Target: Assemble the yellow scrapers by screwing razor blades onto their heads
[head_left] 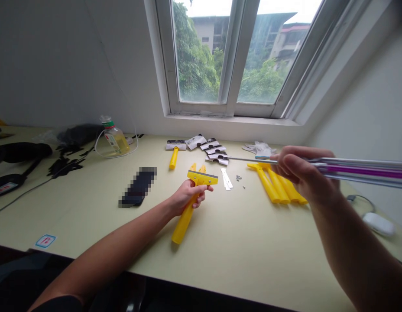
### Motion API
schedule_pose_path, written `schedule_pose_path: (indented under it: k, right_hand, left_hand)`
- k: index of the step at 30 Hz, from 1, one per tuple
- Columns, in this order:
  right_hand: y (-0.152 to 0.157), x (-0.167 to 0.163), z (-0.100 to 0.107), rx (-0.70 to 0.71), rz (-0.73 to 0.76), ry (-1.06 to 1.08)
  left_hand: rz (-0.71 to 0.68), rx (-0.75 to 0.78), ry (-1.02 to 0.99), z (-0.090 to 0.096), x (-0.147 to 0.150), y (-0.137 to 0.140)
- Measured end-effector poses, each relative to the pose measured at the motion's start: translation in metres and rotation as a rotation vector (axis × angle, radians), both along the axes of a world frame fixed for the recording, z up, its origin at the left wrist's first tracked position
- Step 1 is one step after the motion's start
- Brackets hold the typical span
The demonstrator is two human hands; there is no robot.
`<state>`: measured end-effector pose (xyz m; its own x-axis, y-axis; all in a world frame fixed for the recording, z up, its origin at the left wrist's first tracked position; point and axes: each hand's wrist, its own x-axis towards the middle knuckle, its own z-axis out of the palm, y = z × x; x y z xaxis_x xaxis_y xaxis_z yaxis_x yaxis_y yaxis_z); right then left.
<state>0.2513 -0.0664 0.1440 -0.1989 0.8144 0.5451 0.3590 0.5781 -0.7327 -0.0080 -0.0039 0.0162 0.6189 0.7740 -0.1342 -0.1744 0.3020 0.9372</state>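
Note:
My left hand point(189, 197) is wrapped around a yellow scraper point(184, 221), whose wide head with a metal blade strip and two screws faces up. In my right hand point(306, 171) is a screwdriver point(366, 170) with a clear and purple handle, its thin shaft pointing left, raised over the table. The screwdriver tip is apart from the scraper. Between the hands lie loose white blades point(226, 179) and several small screws point(238, 177). Several yellow handles point(269, 185) rest beneath and beside my right hand, which partly hides them.
At the back lie another yellow scraper point(173, 158), several black-and-white blade covers point(215, 149) and white gloves point(260, 149). A dark phone point(139, 186) lies left of my left hand. Farther left stands a bottle point(116, 141) of yellow liquid. A white mouse-like object point(378, 224) and cable lie far right.

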Motion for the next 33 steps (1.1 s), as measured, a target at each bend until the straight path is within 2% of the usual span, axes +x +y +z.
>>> schedule_pose_path:
  k: [3, 6, 12, 33]
  right_hand:
    - [-0.003, -0.003, -0.002, -0.051, 0.134, 0.167]
    - [-0.001, -0.004, -0.008, -0.084, 0.192, 0.067]
    - [0.012, -0.008, -0.02, -0.077, 0.163, -0.217]
    - [0.017, -0.012, -0.022, -0.049, 0.16, -0.33]
  left_hand:
    - [0.001, -0.01, 0.005, 0.0, 0.0, 0.0]
    - [0.0, -0.013, 0.006, 0.001, 0.001, -0.001]
    - [-0.011, -0.006, -0.006, 0.0, 0.001, -0.001]
    - [-0.009, 0.001, -0.01, 0.002, 0.002, -0.003]
